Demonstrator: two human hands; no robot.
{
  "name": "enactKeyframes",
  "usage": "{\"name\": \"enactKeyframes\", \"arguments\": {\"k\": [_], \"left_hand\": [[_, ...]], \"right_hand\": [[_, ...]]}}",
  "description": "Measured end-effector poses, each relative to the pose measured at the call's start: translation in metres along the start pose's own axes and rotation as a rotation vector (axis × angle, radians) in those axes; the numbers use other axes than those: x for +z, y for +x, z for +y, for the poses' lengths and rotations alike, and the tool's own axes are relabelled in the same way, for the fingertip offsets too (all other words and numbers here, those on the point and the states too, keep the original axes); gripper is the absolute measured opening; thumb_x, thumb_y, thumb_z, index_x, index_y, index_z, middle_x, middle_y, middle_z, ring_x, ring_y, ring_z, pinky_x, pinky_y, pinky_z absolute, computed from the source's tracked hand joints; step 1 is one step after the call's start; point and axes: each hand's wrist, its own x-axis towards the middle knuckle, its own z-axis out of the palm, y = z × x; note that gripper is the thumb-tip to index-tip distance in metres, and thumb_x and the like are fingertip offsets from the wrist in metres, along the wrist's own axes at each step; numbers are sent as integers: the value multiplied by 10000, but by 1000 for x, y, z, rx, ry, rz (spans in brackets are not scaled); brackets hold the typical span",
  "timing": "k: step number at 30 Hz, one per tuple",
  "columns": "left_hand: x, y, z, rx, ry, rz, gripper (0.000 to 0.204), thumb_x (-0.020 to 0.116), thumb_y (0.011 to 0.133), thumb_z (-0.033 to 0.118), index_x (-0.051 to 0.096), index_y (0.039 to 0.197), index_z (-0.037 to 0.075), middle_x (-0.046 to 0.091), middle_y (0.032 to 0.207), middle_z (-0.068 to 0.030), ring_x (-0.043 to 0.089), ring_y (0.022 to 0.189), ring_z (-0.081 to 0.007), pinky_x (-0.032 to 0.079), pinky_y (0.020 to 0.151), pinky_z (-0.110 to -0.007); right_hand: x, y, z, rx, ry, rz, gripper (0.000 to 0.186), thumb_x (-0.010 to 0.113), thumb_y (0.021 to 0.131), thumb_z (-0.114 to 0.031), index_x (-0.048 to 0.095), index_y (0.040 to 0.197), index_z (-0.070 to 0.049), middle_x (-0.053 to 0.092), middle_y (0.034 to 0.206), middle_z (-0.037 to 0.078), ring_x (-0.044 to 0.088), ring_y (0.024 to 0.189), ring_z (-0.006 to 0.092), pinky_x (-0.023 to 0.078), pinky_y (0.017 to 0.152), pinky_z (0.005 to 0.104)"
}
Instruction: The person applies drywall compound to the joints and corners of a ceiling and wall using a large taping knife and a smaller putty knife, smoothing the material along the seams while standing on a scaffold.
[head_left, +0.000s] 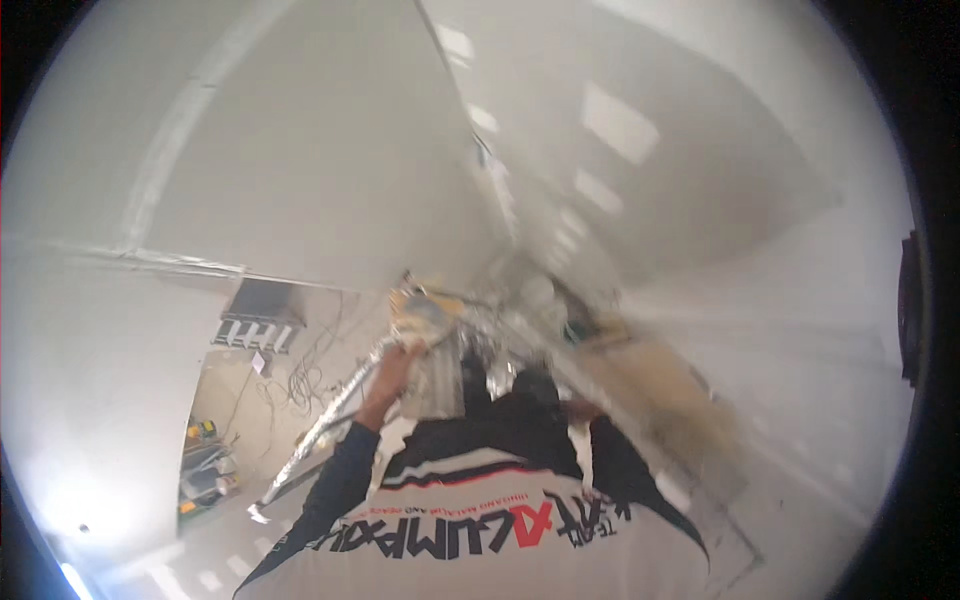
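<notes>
My left hand (397,368) is stretched forward from a dark sleeve, its fingers closed at the near edge of a yellowish and grey object (425,312). Blur hides what kind of object this is. Beside the left wrist, a long silver foil-covered strip (325,425) slants down toward the lower left. My right hand (582,408) is low by my right side, dark and smeared, so its fingers do not show. A silvery crumpled patch (503,378) shows between my dark-clothed legs.
Large pale panels (330,150) rise ahead and to both sides, meeting at a corner. On the floor at left are a dark grey box (262,302) with white strips, loose cables (300,385) and yellow-and-black tools (203,430). A blurred brown surface (660,390) lies right.
</notes>
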Motion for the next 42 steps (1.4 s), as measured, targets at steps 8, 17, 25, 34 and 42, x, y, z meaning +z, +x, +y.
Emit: {"name": "enactKeyframes", "arguments": {"k": [8,17,25,34,42], "left_hand": [[9,-28,59,-201,-485,141,576,662,989,464,673,1103,-100,698,969,-111,605,844,-148,500,753,-330],[39,-4,57,-152,-803,225,593,653,986,500,649,1034,-91,648,928,-102,565,835,-153,479,729,-360],[55,4,73,-62,-846,403,558,644,1007,442,640,1177,-89,674,1073,-131,610,987,-178,492,851,-347],[41,5,132,48,-997,383,535,647,1019,399,591,1265,-73,661,1161,-120,616,993,-194,528,839,-352],[34,5,120,36,-1071,231,470,653,1027,353,601,1295,-29,669,1149,-69,628,1020,-161,535,842,-316]], "right_hand": [[14,33,-42,75,-337,-46,366,583,985,-380,686,1161,-76,686,994,121,647,821,269,511,746,433],[-87,55,-21,-401,-918,-226,398,584,958,-379,662,1164,-48,692,994,206,663,818,358,501,728,506],[86,-94,-433,-813,-359,484,468,717,909,-283,608,1269,-4,660,1174,233,631,1131,415,496,956,505],[150,-86,-468,-556,-1157,404,914,816,813,-297,342,1555,-54,351,1510,314,446,1319,526,384,1076,612],[163,-54,-465,-748,-1400,619,622,766,771,-160,552,1321,36,456,1429,253,433,1347,435,425,1019,538]]}}
